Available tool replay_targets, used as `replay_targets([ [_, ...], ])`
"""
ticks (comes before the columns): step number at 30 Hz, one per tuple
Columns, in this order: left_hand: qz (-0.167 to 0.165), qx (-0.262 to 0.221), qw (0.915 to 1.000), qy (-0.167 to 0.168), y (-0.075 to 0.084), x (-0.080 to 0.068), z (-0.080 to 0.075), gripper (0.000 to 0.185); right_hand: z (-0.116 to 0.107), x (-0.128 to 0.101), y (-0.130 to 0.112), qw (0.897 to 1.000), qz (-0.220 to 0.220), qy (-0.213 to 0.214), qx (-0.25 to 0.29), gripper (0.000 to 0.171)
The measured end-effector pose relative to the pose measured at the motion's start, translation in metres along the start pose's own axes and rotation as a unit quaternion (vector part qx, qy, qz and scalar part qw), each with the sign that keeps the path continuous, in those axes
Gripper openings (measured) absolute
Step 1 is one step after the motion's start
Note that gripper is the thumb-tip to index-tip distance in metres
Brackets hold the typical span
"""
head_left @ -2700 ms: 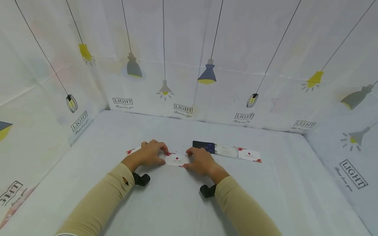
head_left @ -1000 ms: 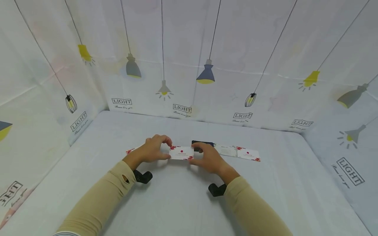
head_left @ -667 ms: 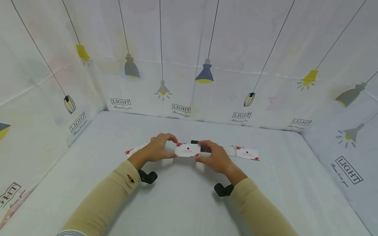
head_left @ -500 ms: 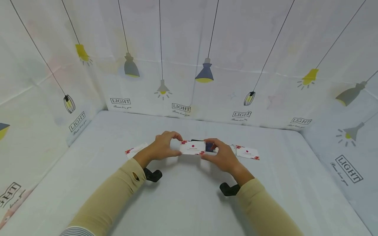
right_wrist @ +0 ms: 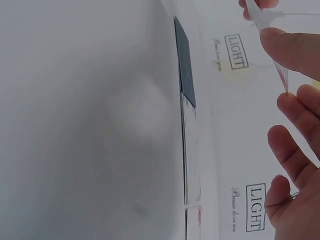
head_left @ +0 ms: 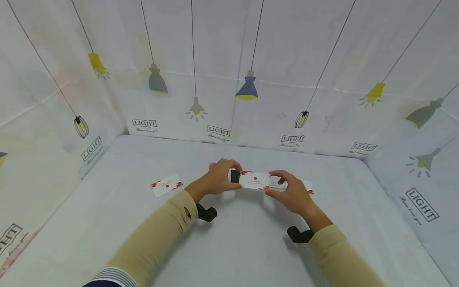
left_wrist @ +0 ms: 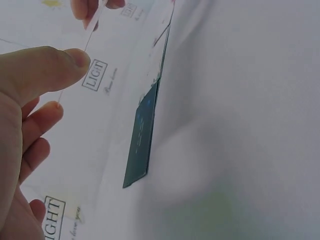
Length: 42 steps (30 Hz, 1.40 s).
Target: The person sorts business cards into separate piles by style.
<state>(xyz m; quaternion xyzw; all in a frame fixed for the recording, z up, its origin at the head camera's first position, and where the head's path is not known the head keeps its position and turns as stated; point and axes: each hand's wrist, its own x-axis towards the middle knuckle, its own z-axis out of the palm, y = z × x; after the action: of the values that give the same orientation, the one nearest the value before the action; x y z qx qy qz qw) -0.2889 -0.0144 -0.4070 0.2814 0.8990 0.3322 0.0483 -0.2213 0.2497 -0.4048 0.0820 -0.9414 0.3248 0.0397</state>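
A white business card (head_left: 254,180) with red floral corners and a red dot is held up by both hands above the table. My left hand (head_left: 219,177) pinches its left end between thumb and fingers, and my right hand (head_left: 292,193) pinches its right end. Both wrist views show the card nearly edge-on, raised off the tabletop. Beyond it lies a row of cards: a dark blue card (left_wrist: 140,140), a pale card (right_wrist: 190,155) and another red-floral white card (head_left: 308,185). The held card and right hand partly hide this row in the head view.
Alone on the left of the white-covered table (head_left: 236,247) lies one more red-floral card (head_left: 166,185), slightly turned. A printed cloth wall (head_left: 172,99) with lamp drawings closes off the back and sides. Black wrist mounts (head_left: 207,213) stick out below both wrists.
Both hands have lifted the white floral card off the table and carried it right, until it overlaps the row of cards. The left card, earlier partly behind the left hand, now shows fully.
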Motion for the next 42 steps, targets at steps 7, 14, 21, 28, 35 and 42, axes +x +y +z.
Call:
replay_targets([
  [7, 0.003, 0.016, 0.9998, -0.013, 0.017, 0.021, 0.021, 0.048, -0.018, -0.01, 0.023, 1.0, 0.006, 0.006, -0.003, 0.056],
  [14, 0.014, 0.017, 0.9995, -0.021, 0.034, 0.038, 0.038, 0.048, -0.034, -0.018, 0.042, 0.999, 0.022, 0.017, -0.022, 0.058],
  [21, 0.009, -0.009, 0.9998, -0.016, 0.047, 0.048, 0.053, 0.049, -0.045, -0.025, 0.059, 0.999, 0.042, 0.021, -0.02, 0.061],
  [28, 0.006, -0.016, 0.9999, -0.002, 0.052, 0.058, 0.07, 0.044, -0.053, -0.029, 0.069, 0.998, 0.058, 0.027, -0.013, 0.063],
  [35, 0.023, -0.006, 0.9997, -0.001, 0.064, 0.066, 0.081, 0.043, -0.061, -0.032, 0.082, 0.997, 0.075, 0.022, -0.021, 0.063],
  [42, 0.025, 0.033, 0.9991, -0.001, 0.075, 0.075, 0.092, 0.039, -0.067, -0.034, 0.095, 0.996, 0.078, 0.015, -0.026, 0.063],
])
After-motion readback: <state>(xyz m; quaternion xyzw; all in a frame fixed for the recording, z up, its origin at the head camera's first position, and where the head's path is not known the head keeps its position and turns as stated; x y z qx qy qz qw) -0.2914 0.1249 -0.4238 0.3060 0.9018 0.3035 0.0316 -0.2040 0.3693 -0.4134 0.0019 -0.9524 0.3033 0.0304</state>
